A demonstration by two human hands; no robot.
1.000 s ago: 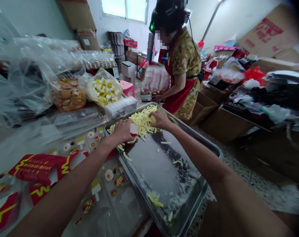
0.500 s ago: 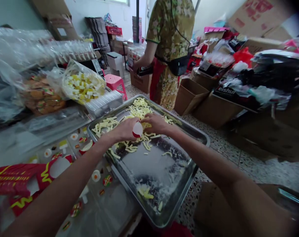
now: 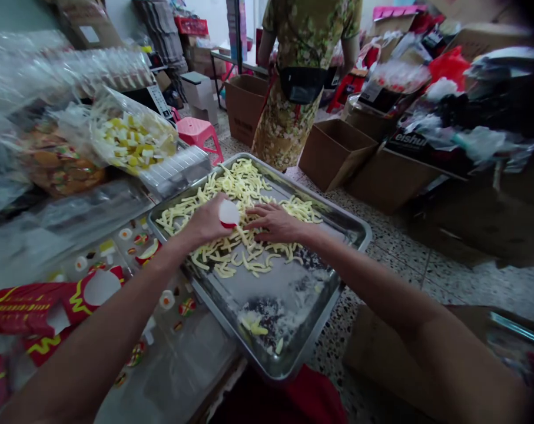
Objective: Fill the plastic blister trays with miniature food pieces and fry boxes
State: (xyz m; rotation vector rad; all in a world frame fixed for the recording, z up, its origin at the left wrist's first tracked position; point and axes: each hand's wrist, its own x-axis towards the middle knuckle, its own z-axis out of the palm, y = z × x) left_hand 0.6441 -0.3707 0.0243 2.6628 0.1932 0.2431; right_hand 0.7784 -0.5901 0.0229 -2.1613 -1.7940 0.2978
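Note:
A metal tray (image 3: 267, 294) holds many pale yellow, fry-shaped pieces (image 3: 244, 176), heaped mostly at its far side and middle. My left hand (image 3: 207, 221) is closed around a small red-and-white fry carton (image 3: 228, 214) just above the pieces. Part of the carton is hidden by my fingers, and its contents do not show. To the right of it, my right hand (image 3: 278, 224) lies palm down on the pieces, fingers stretched out and apart. White powder and a few loose pieces (image 3: 254, 325) lie at the tray's near end.
Red fry cartons (image 3: 23, 309) lie at the left on plastic-covered packs of small food shapes. Clear bags of yellow-white pieces (image 3: 132, 141) and burger-like pieces (image 3: 63, 162) stand behind. A person (image 3: 299, 76) stands beyond the tray, near an open cardboard box (image 3: 337, 153) and a pink stool (image 3: 198, 132).
My hands have moved apart; the right one has opened flat over the pieces, which now spread more widely. The carton stays in my left hand. The other person has straightened up.

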